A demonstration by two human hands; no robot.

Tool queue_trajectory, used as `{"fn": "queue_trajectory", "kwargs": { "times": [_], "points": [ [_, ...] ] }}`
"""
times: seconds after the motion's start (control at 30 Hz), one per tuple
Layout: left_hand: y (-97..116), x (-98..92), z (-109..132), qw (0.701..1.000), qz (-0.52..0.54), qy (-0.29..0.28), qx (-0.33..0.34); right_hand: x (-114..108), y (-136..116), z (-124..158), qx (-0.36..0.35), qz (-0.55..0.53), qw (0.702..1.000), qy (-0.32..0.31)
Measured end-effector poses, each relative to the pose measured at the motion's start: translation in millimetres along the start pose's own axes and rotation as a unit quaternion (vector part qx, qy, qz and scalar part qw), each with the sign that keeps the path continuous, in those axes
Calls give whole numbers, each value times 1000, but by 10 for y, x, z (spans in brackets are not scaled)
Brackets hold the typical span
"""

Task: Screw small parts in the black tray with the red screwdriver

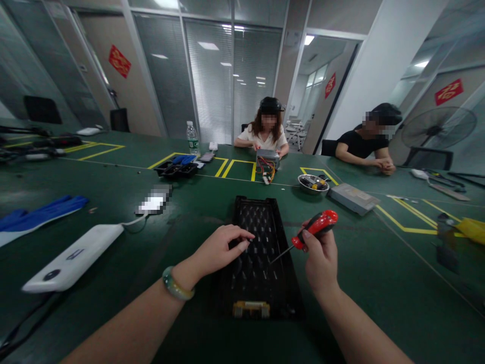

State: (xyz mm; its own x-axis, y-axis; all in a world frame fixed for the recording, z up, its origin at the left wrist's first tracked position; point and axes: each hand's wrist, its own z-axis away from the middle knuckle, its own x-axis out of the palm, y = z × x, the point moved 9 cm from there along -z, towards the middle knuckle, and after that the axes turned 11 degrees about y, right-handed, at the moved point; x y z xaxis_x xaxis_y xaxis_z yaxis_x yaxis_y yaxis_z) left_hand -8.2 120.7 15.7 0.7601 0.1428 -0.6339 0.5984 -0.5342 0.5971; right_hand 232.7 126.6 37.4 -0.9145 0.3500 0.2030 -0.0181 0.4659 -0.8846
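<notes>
A long black tray-like casing point(291, 283) lies in front of me, with rows of small shiny marks across its inside and a yellowish connector-like part point(251, 309) at its near end. My left hand point(223, 247) reaches over its left side, thumb and index finger drawn together; a tiny dark thing seems to be at their tips, too small to name. In my right hand point(321, 260), at the right edge of the casing, is a red and black screwdriver point(315, 228). Its thin shaft slants down to the left, the tip over the casing's inside.
To the left lie a white power bank point(76, 258), a cabled phone point(154, 200) and a blue glove point(41, 212). Ahead are a black parts tray point(178, 171), a bottle point(192, 139), a metal bowl point(313, 185) and a grey metal box point(353, 198). Two people sit across the table.
</notes>
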Motion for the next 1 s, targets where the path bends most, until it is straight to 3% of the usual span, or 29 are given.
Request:
{"fn": "queue_trajectory", "kwargs": {
  "times": [0.27,0.53,1.0],
  "points": [
    [280,163,94,987,54,-146,49,57,64,24,71,-111,991,18],
    [267,202,94,988,57,-142,32,72,88,57,84,-123,989,12],
    [46,199,54,991,-12,-133,28,27,20,50,58,-98,993,29]
  ]
}}
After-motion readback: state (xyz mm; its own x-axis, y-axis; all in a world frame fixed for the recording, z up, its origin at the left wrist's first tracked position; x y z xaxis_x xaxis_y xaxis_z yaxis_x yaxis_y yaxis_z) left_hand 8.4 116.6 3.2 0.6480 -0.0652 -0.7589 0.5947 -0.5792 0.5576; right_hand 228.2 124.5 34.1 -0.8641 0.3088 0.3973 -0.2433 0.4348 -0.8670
